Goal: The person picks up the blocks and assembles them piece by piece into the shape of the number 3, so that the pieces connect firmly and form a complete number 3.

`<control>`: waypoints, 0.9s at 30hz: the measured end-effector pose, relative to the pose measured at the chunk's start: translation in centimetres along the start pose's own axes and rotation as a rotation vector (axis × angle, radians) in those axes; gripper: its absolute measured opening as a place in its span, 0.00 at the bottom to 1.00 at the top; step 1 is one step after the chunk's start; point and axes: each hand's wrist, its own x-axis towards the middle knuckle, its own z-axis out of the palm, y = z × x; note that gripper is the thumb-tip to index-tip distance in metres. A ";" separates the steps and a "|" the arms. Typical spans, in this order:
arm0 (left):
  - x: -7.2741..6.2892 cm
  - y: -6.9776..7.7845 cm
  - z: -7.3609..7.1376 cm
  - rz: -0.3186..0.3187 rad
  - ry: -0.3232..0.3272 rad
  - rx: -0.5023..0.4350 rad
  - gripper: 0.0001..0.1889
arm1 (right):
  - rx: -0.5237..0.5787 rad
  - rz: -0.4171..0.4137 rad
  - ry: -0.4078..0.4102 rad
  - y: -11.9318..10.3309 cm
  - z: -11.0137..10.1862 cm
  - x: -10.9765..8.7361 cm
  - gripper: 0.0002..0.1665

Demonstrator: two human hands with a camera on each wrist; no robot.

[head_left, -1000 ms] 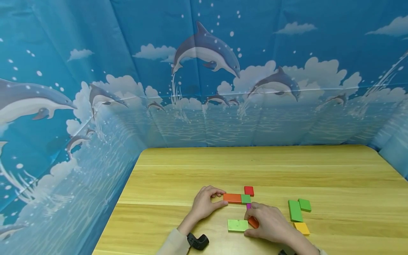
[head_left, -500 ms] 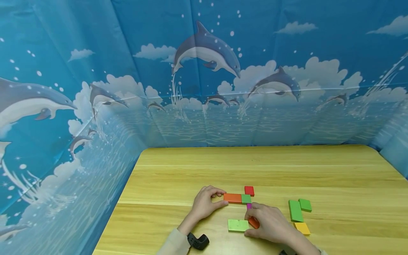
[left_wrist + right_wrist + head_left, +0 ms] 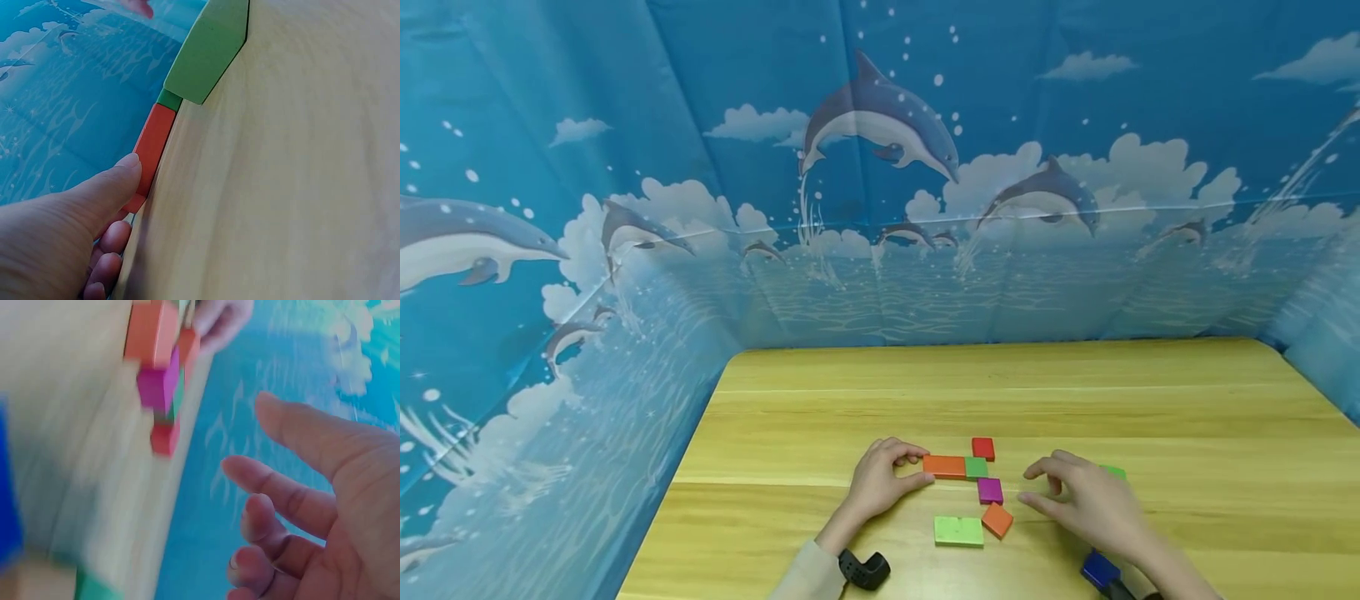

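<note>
My left hand (image 3: 886, 479) pinches the left end of a flat orange rectangular block (image 3: 943, 467) between thumb and fingers. A small green square block (image 3: 976, 467) adjoins that block's right end. My right hand (image 3: 1086, 504) is off to the right of the blocks, fingers loosely bent and apart with nothing between them. Nearest to it are a purple square block (image 3: 990, 491) and a tilted orange square block (image 3: 997, 520). Left of the tilted one lies a light green rectangular block (image 3: 958, 532). The right wrist view shows the right thumb (image 3: 300, 428) well apart from the fingers.
A red square block (image 3: 982, 449) lies behind the green one. Part of another green block (image 3: 1113, 472) peeks out behind my right hand. Something blue and block-like (image 3: 1101, 569) shows beside the right wrist. A dolphin-print curtain (image 3: 880, 208) borders the table's (image 3: 820, 400) far side.
My right hand has let go of the orange square block and moved right, uncovering it and the purple block. It now hides most of the blocks at right. The left hand stays put.
</note>
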 end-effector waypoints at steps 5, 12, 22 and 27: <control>-0.1 -0.1 -0.1 0.002 0.002 0.002 0.18 | -0.059 0.102 -0.019 2.1 -1.9 -1.3 0.11; -0.1 -0.1 -0.1 -0.007 0.003 0.004 0.18 | 0.043 0.123 -0.367 4.3 -3.2 -3.7 0.19; -0.1 -0.1 -0.2 -0.001 0.000 0.007 0.18 | 0.134 0.163 -0.503 4.6 -2.8 -5.9 0.21; 0.1 0.2 -0.3 0.002 -0.005 0.006 0.19 | 0.071 0.204 -0.492 4.3 -2.6 -6.0 0.20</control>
